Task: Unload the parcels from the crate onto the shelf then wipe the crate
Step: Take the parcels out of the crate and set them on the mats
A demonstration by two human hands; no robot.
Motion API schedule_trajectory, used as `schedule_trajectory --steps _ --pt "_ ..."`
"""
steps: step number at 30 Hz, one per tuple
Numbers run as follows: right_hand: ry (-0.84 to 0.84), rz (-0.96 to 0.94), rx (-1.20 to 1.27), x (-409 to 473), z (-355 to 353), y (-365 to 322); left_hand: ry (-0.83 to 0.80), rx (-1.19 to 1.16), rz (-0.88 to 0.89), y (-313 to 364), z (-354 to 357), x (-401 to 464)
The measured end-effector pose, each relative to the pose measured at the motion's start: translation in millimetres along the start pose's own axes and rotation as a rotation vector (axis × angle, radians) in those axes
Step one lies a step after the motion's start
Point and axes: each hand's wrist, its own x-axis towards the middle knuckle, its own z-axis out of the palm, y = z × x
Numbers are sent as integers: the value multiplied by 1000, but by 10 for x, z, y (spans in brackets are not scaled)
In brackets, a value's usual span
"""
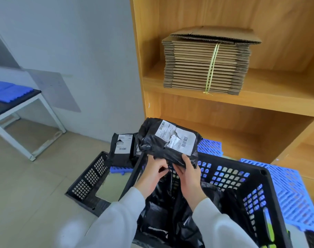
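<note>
Head view: both hands' fingers pinch a black parcel above the crate; its barcode label is torn, print unreadable.

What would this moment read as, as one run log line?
phase: unloading | left hand and right hand: gripping black parcel above crate | shelf: cardboard stack only | wipe: not begun

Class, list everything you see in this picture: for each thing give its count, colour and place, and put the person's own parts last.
Black plastic-wrapped parcel with white label: one, held above the crate.
Black parcels in the crate: several, count unclear.
Labelled black parcel: one, left, behind the lattice panel.
Black plastic lattice crate: one, centre foreground.
Black lattice panel: one, floor, left of crate.
Blue plastic grids: at least two, right of crate.
Wooden shelf unit: one, light brown, right.
Tied bundle of flattened cardboard boxes: one, brown, on shelf.
White-framed table: one, left.
Left hand: grips parcel's edge.
Right hand: holds parcel.
</note>
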Motion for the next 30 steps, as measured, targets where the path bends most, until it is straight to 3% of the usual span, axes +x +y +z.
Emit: schedule_trajectory --steps 9,14,20,26,30 --pt "-76 -10 -280 112 824 515 260 -178 142 389 -600 533" --pt "-147 -97 -494 277 1125 573 275 -281 112 720 -1155 969" --pt "-61 -446 -978 842 1118 312 324 -198 57 990 -1790 1656" --pt "60 -567 -1662 1342 845 97 250 -11 -45 845 -2075 2179" --pt "101 -535 -1901 1446 809 114 231 93 -153 548 -2126 2470"
